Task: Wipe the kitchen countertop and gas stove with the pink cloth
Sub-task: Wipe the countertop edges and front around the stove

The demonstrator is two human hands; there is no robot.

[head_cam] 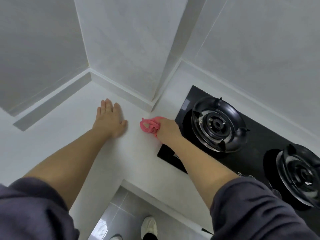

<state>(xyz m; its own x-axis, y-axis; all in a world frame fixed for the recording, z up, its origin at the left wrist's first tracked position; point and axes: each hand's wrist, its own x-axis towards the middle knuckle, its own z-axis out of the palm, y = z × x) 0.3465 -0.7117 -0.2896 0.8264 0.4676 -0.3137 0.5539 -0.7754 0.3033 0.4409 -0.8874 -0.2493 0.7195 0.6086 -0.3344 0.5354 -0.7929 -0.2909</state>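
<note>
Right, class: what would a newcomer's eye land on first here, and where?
The pink cloth stands out most, bunched in the grip of the right hand on the white countertop. Beside it sits the black stove with two shiny burners; the left hand lies flat nearby.

The right hand [167, 128] is gripping the bunched pink cloth [149, 126] and pressing it onto the white counter [121, 153], just beside the left edge of the black gas stove [256, 141], near the counter's inner back corner. The left hand [110, 119] is lying flat on the counter, fingers straight, near the cloth but apart.
</note>
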